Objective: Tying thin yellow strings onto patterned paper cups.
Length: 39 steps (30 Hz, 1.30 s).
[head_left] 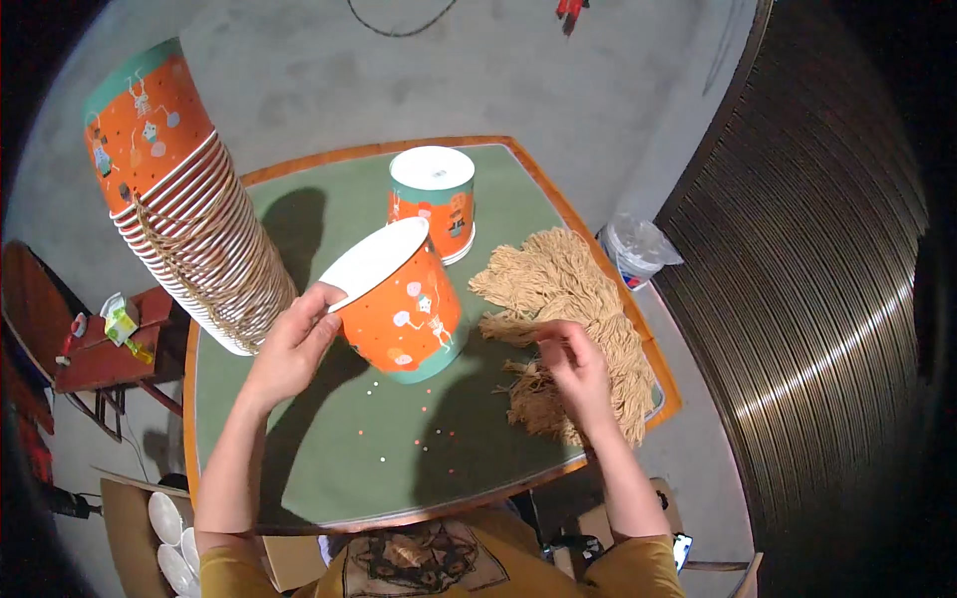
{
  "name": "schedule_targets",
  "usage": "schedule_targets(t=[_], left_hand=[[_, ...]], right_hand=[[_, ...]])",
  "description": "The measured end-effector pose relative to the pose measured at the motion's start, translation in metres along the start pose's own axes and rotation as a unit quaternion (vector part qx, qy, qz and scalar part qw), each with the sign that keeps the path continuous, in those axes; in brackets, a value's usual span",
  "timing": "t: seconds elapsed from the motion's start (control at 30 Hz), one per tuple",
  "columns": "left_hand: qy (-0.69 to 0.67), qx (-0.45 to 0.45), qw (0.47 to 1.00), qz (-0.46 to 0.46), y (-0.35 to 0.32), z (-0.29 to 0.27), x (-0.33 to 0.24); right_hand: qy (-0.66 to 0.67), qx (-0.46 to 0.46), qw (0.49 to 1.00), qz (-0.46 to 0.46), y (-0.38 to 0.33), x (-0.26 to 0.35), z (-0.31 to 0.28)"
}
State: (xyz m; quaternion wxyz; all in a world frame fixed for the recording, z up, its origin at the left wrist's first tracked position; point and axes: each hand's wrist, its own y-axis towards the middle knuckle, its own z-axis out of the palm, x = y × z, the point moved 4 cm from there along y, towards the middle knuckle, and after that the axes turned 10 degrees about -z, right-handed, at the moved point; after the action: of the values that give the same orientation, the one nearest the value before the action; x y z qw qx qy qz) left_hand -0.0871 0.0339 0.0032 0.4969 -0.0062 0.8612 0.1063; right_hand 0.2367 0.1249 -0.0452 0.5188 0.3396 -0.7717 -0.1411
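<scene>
An orange paper bucket [404,314] with a green base band and cartoon skeleton figures is tilted above the table, its white open mouth toward the upper left. My left hand [294,344] grips its rim, thumb and fingers closed on the edge. On the right, a heap of tan twine cords [588,299] lies on the table. Over its near-left part, my right hand [576,374] has curled fingers pinched at the end of a cord bundle; how many strands they hold is too fine to tell. Behind the held bucket, a similar bucket [439,209] stands upside down.
A tall leaning stack of nested buckets [204,229], with cords hanging along it, rises at the left. Small white and orange dots lie on the green tabletop [329,488]. A clear plastic bag tops a white pail [636,249] beyond the right edge. A red-brown chair [110,349] stands left.
</scene>
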Motion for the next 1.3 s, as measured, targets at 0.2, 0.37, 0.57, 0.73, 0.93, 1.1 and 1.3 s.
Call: schedule_targets(t=[0.2,0.37,0.57,0.73,0.93,1.1,1.3], left_hand=[[-0.05,0.06,0.997,-0.01,-0.008,0.001,0.001],[0.143,0.031,0.985,0.09,-0.003,-0.011,0.007],[0.315,-0.021,0.931,0.184,-0.004,-0.009,-0.002],[0.344,-0.044,0.917,0.2,-0.015,-0.004,0.005],[0.347,-0.086,0.908,0.218,-0.043,0.008,-0.006],[0.323,-0.13,0.892,0.287,-0.066,0.025,-0.021],[0.16,-0.072,0.926,0.333,-0.081,0.065,-0.049]], right_hand=[[0.002,0.081,0.995,-0.06,0.01,0.025,0.045],[0.092,0.071,0.993,0.033,0.007,0.008,0.039],[0.023,-0.094,0.992,0.077,0.008,-0.027,-0.044],[-0.174,-0.031,0.984,0.023,-0.009,-0.017,-0.065],[-0.347,0.122,0.925,-0.092,0.003,-0.002,-0.062],[-0.439,0.203,0.868,-0.112,0.01,-0.028,-0.056],[-0.115,0.07,0.985,-0.106,0.012,0.028,-0.058]])
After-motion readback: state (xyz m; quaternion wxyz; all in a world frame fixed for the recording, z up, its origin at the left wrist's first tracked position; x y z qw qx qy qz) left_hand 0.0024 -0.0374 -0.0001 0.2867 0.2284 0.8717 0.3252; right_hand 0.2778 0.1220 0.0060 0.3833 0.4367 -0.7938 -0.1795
